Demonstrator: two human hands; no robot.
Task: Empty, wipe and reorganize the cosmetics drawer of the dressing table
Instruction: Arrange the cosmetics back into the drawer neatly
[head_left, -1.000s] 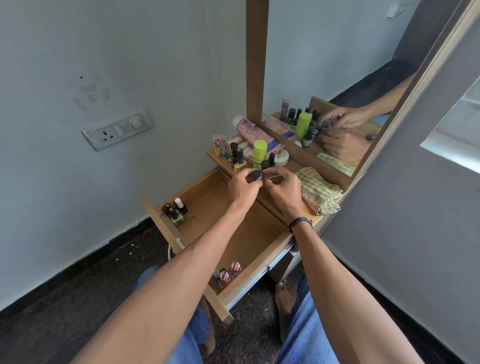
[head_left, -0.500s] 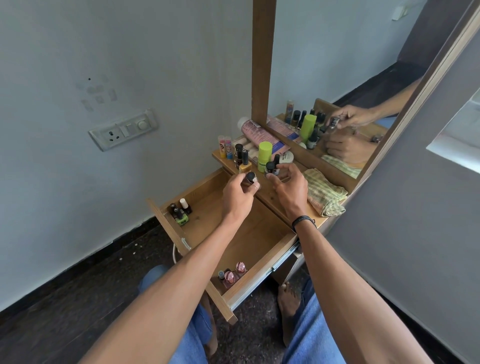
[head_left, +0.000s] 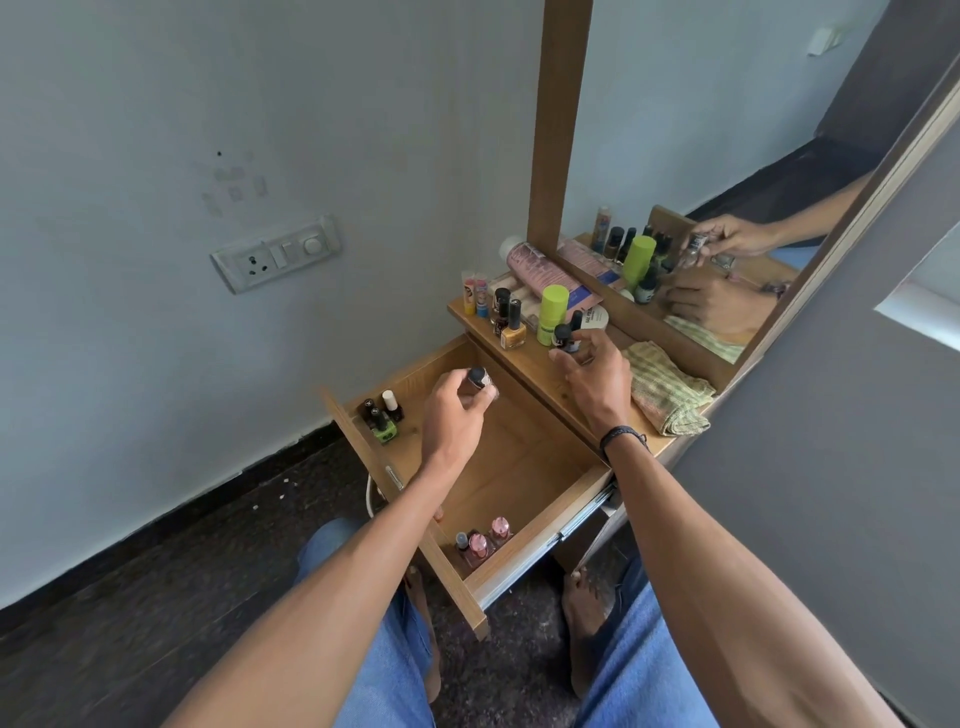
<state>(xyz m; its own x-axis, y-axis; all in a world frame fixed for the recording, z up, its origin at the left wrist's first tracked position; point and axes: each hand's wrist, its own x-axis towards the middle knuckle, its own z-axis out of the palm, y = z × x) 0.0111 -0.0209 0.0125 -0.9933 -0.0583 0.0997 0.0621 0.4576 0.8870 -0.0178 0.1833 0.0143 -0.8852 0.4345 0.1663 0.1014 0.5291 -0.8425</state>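
The wooden drawer (head_left: 524, 467) of the dressing table stands pulled out above my knees. My left hand (head_left: 452, 415) holds a small black-capped nail polish bottle (head_left: 478, 378) over the drawer's far end. Three nail polishes (head_left: 384, 415) stand in one drawer corner, among them a green one. Pink-capped bottles (head_left: 483, 543) stand in the near corner. My right hand (head_left: 595, 384) is over the tabletop (head_left: 540, 374), its thumb and fingers curled round a small dark-capped bottle (head_left: 566, 338) standing there.
Several cosmetics crowd the tabletop's far end: a lime green stick (head_left: 551, 312), a yellow polish (head_left: 513, 332), lip balms (head_left: 475, 293), a pink tube (head_left: 540, 270), a white jar (head_left: 596, 316). A checked cloth (head_left: 667, 397) lies below the mirror (head_left: 727, 156). A wall socket (head_left: 275, 254) sits left.
My hands were together at the tabletop edge. The left hand has drawn away with its bottle, left and down over the drawer. The right hand stays by the tabletop bottles.
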